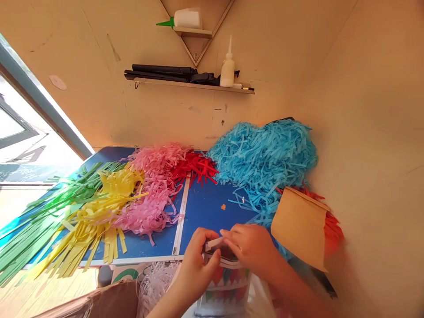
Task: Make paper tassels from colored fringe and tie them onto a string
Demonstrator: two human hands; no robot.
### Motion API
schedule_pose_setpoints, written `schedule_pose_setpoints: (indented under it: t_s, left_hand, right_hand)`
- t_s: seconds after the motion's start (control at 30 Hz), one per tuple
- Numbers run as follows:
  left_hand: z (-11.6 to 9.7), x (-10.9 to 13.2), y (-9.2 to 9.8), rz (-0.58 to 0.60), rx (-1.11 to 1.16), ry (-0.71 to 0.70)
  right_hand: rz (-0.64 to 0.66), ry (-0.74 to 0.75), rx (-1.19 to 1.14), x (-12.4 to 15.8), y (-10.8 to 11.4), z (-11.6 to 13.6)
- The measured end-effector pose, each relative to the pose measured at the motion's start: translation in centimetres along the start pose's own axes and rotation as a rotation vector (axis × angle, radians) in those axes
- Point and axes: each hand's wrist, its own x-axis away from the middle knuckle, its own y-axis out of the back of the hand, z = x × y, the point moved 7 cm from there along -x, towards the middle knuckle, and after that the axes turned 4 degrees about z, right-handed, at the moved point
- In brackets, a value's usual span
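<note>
Translucent plastic, showing rows of coloured pennant shapes, formed the bag (228,285) nearest us, upright just in front of the bench (205,207), its mouth between our two hands. Our left hand (194,260) gripped the mouth's left side: the forearm rose from below, the fingers curled over the far rim, and the thumb pointed up and right along the near side. Our right hand (250,243) came in from the lower right with its back uppermost, wrist bent inward, fingers stretched left and closed on a pale strip at the bag's rim. The two hands' fingertips nearly met over the opening.

To the left of the bag we saw white shredded strips (157,280) beside a cardboard box (112,300). Beyond our right wrist, a brown envelope (298,229) lay tilted over orange-red strips (333,234). Across the bench's left half spread green strips (56,212), yellow strips (106,198) and a pink heap (159,176), with a small red bundle (198,168) touching the pink. Farther right, a large blue heap (265,150) leaned by the wall. On that wall we noticed a shelf (185,83) carrying black rods (162,70) and an upright bottle (228,73); higher up, a green-nozzled bottle (187,19) lay sideways.
</note>
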Motion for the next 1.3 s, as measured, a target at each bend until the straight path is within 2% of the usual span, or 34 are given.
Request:
schedule_pose_setpoints:
  t_s: [0.07,0.23,0.37,0.6,0.7,0.77,0.9,1.0,1.07,1.13,1.2,1.3]
  left_hand:
    - [0.0,0.1,0.0,-0.050,-0.026,-0.035]
    - [0.1,0.3,-0.6,-0.045,-0.002,-0.092]
    - [0.5,0.3,-0.6,-0.055,0.034,-0.101]
    - [0.5,0.4,-0.3,-0.080,-0.013,-0.124]
    - [0.5,0.4,-0.3,-0.111,-0.189,-0.207]
    - [0.3,0.4,-0.4,-0.117,-0.377,-0.294]
    - [-1.3,0.0,-0.4,-0.159,-0.811,-0.475]
    - [-2.9,-0.8,-1.1,-0.075,-1.094,-0.571]
    - [-3.7,-1.2,-1.8,0.044,-1.209,-0.649]
    - [-4.1,-1.5,-2.5,0.158,-1.264,-0.722]
    - [-4.0,-1.9,-3.0,0.236,-1.303,-0.722]
    - [-3.6,-2.6,-4.1,0.349,-1.387,-0.643]
  right_hand:
    - [0.031,0.039,-0.058,0.2,0.2,0.6]
    - [0.116,0.086,-0.203,0.3,0.2,1.2]
    - [0.137,0.024,-0.068,-0.1,0.0,1.1]
    - [0.084,0.073,0.069,-0.5,-0.2,2.3]
    - [0.075,0.147,0.041,-0.3,-0.2,2.7]
    - [0.092,0.155,-0.040,-0.2,0.1,2.1]
    - [0.175,0.032,-0.247,0.0,0.3,-0.3]
    - [0.154,-0.008,-0.267,0.1,0.6,-1.0]
    - [0.142,-0.013,-0.296,0.4,0.6,-1.2]
    - [0.168,-0.031,-0.420,0.9,0.5,-1.9]
    - [0.182,-0.076,-0.575,1.6,0.4,-3.2]
    - [0.114,-0.108,-0.691,2.6,0.9,-4.8]
